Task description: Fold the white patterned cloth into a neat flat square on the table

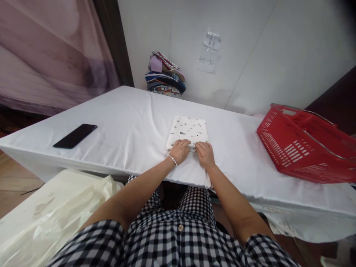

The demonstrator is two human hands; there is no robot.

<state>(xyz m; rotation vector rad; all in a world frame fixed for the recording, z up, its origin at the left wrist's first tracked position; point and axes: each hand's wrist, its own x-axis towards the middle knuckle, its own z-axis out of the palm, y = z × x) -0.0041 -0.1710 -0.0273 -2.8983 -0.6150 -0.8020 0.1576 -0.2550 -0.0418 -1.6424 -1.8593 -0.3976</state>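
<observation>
One folded white printed cloth (188, 133), flat on white tabletop (125, 122), mid-table near front edge. Left hand (180, 150) and right hand (205, 154) side by side on cloth's near edge, fingers curled over fold, pressing. Black phone (75, 135) far left; red basket (303, 148) right; stacked fabrics (165, 76) behind.

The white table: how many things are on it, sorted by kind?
Folded patterned cloth, under left hand and right hand: 1
Black phone: 1
Red basket: 1
Pile of folded fabrics: 1
Total: 4
</observation>
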